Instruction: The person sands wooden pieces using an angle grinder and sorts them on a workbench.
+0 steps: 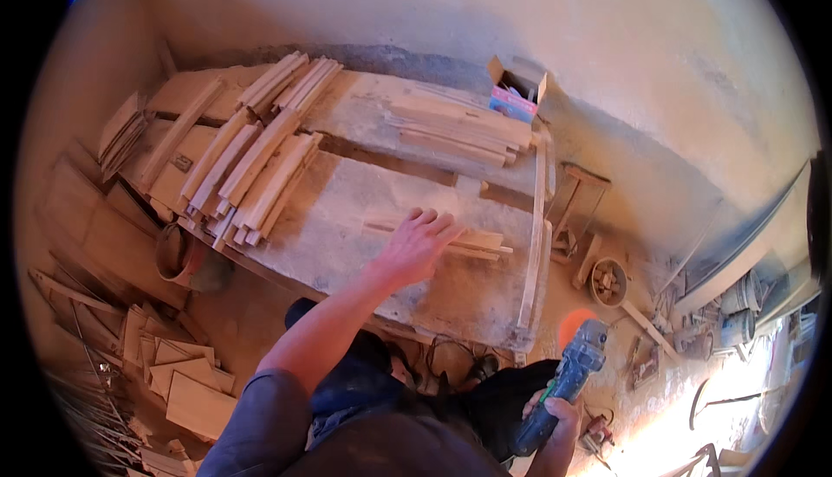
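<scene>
Head view took in a dusty bench [368, 187], slats [264, 158] stacked at ten o'clock. Toward five o'clock, an angle grinder [555, 390] was clamped in the right hand [563, 421]. Near centre, the left hand [418, 247] covered thin strips [481, 241], its grip impossible to tell. Loosely held, those could have skidded if the disc [574, 326] touched them.

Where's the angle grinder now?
The angle grinder is lower right in the head view, in the right hand, by the right end of the workbench.

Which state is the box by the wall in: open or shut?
Open: the box has its flaps raised, and its inside shows.
</scene>
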### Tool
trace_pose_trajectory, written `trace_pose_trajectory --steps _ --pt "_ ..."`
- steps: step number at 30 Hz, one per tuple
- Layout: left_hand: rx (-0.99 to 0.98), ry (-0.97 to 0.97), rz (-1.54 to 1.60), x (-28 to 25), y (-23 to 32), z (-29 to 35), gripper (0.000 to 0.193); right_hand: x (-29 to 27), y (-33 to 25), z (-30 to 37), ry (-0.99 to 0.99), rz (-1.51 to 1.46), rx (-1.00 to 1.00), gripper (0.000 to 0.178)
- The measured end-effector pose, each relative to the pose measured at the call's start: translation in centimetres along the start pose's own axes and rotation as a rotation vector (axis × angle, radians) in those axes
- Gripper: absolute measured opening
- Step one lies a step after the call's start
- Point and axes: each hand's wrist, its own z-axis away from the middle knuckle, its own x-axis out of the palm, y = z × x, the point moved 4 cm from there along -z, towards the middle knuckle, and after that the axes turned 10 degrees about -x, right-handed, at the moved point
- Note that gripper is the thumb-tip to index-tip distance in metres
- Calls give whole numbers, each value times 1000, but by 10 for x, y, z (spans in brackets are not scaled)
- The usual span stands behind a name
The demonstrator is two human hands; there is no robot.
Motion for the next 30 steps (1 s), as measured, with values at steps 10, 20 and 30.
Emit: trace_pose_trajectory --steps 10,20,30 --pt "-25 190 -13 17 -76 -132 54 -22 -15 4 91 40 237 40" --pt "-305 325 -92 70 -122 -203 37 -28 -29 -32 183 27 133 40" --pt "-680 463 -190 -17 -196 -51 53 -2 -33 -46 97 9 92 39"
